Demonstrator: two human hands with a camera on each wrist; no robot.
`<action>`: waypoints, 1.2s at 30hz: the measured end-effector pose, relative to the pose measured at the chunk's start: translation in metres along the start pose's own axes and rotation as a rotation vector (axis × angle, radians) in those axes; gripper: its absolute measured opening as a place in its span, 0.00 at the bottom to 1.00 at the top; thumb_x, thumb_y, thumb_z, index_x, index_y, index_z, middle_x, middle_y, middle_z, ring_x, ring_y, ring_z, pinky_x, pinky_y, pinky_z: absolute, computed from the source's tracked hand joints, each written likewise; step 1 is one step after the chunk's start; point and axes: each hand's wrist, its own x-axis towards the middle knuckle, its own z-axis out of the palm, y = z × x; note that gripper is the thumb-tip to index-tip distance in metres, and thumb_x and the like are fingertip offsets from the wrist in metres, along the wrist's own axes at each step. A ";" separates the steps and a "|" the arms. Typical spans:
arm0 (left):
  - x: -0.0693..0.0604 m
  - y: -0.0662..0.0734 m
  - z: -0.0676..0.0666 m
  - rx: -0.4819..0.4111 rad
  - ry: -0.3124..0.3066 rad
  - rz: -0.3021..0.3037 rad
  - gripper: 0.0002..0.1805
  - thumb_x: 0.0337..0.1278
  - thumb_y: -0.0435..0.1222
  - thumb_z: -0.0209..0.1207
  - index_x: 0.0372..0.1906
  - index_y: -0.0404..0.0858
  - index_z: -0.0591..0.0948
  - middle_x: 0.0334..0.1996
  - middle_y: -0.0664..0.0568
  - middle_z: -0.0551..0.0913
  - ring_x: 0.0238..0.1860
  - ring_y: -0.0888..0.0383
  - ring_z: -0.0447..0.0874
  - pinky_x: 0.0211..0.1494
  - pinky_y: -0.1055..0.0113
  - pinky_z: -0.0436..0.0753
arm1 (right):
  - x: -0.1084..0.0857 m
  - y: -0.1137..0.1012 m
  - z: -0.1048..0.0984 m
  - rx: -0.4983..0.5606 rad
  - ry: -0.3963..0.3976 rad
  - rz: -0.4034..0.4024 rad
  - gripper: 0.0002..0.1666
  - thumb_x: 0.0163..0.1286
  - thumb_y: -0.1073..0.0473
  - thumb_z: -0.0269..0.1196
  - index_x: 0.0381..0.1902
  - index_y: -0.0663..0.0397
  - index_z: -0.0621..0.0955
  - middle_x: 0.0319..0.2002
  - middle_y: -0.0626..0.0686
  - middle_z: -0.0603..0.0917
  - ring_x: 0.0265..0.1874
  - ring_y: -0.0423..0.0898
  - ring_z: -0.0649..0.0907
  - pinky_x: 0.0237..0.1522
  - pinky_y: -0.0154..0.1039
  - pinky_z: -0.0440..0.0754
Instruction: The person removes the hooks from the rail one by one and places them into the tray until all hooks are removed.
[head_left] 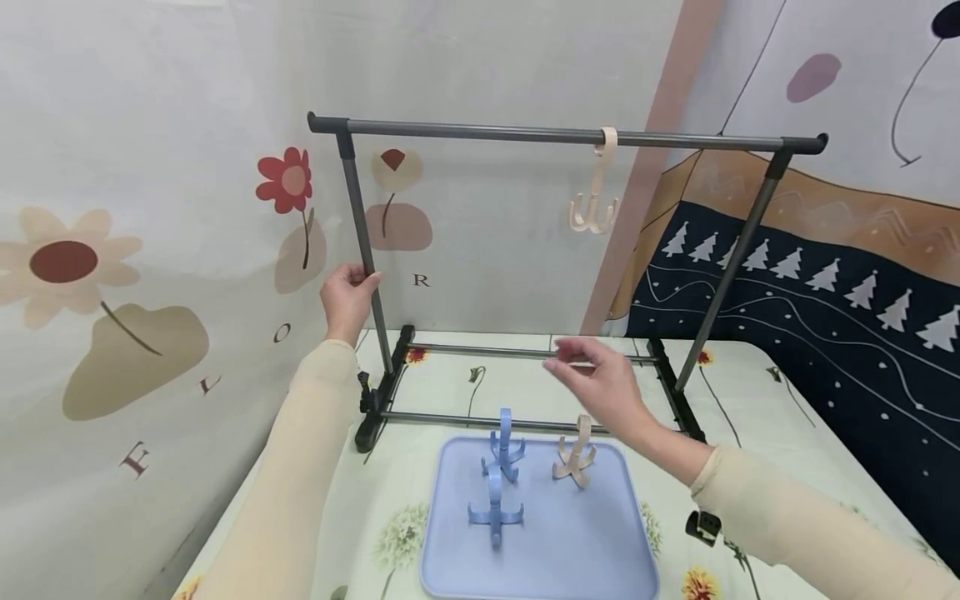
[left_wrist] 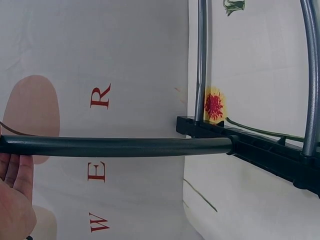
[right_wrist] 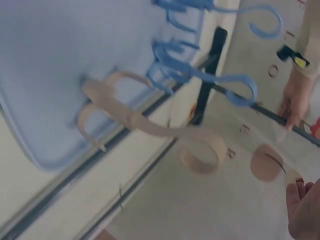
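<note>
My left hand [head_left: 348, 300] grips the left post [head_left: 357, 200] of a dark metal clothes rack, thumb and fingers at either side of it. In the left wrist view, the fingers [left_wrist: 24, 175] lie against that post [left_wrist: 120, 147]. My right hand [head_left: 603, 385] hovers over the far right of a blue tray [head_left: 562, 554], fingers loosely bent and holding nothing. Nearest below it, a beige four-prong hook [head_left: 576, 458] stands on the tray. Two blue hooks [head_left: 495, 510] stand on the tray's left half. Another beige hook [head_left: 597, 187] hangs from the rack's top rail [head_left: 465, 132], right of the middle.
The rack's black feet [head_left: 386, 400] and two lower bars [head_left: 480, 419] stand on a flower-printed tablecloth [head_left: 442, 387] behind the tray. Printed curtains [head_left: 480, 275] hang close at the back and left. A dark tree-patterned cloth [head_left: 825, 325] lies along the right.
</note>
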 end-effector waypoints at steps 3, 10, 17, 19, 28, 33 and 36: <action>-0.001 0.000 0.000 -0.002 0.001 -0.002 0.16 0.66 0.43 0.62 0.51 0.35 0.80 0.45 0.47 0.82 0.46 0.54 0.78 0.53 0.59 0.75 | 0.016 -0.005 -0.012 -0.021 0.059 -0.005 0.20 0.67 0.54 0.68 0.52 0.61 0.82 0.45 0.57 0.85 0.46 0.48 0.85 0.45 0.30 0.81; -0.001 0.000 0.000 -0.010 0.006 0.003 0.15 0.66 0.42 0.62 0.50 0.35 0.80 0.44 0.47 0.82 0.45 0.54 0.78 0.52 0.60 0.75 | 0.051 -0.020 -0.039 -0.079 0.219 -0.023 0.22 0.69 0.49 0.66 0.53 0.58 0.82 0.46 0.53 0.86 0.42 0.41 0.83 0.42 0.26 0.78; 0.000 -0.002 0.001 -0.008 0.006 0.013 0.16 0.66 0.42 0.62 0.50 0.35 0.80 0.45 0.46 0.83 0.46 0.55 0.79 0.52 0.60 0.76 | 0.087 -0.031 -0.057 -0.083 0.364 0.005 0.24 0.70 0.46 0.64 0.54 0.58 0.81 0.48 0.54 0.84 0.44 0.40 0.81 0.46 0.28 0.78; 0.000 -0.002 0.001 -0.008 0.006 0.014 0.16 0.66 0.42 0.62 0.50 0.35 0.80 0.45 0.46 0.83 0.46 0.55 0.79 0.52 0.60 0.76 | 0.098 -0.035 -0.062 -0.082 0.401 0.010 0.25 0.70 0.45 0.64 0.55 0.58 0.81 0.48 0.54 0.84 0.45 0.41 0.80 0.47 0.30 0.77; -0.003 -0.001 -0.001 -0.015 0.003 0.004 0.16 0.66 0.42 0.62 0.50 0.35 0.80 0.45 0.46 0.82 0.45 0.54 0.79 0.52 0.59 0.76 | 0.141 -0.050 -0.070 -0.137 0.460 0.084 0.29 0.70 0.43 0.63 0.60 0.55 0.79 0.53 0.55 0.81 0.50 0.42 0.78 0.54 0.33 0.77; -0.002 -0.001 0.000 -0.021 0.002 0.010 0.15 0.66 0.42 0.62 0.49 0.35 0.80 0.44 0.46 0.82 0.44 0.54 0.79 0.50 0.59 0.75 | 0.157 -0.052 -0.068 -0.097 0.470 0.143 0.31 0.69 0.43 0.64 0.63 0.54 0.77 0.55 0.55 0.80 0.53 0.43 0.76 0.57 0.35 0.76; -0.002 -0.002 0.001 -0.028 0.003 0.015 0.15 0.66 0.42 0.63 0.48 0.35 0.80 0.43 0.46 0.82 0.44 0.54 0.79 0.50 0.59 0.76 | 0.165 -0.051 -0.065 -0.062 0.489 0.171 0.30 0.69 0.44 0.65 0.63 0.54 0.77 0.55 0.55 0.80 0.53 0.42 0.76 0.57 0.36 0.76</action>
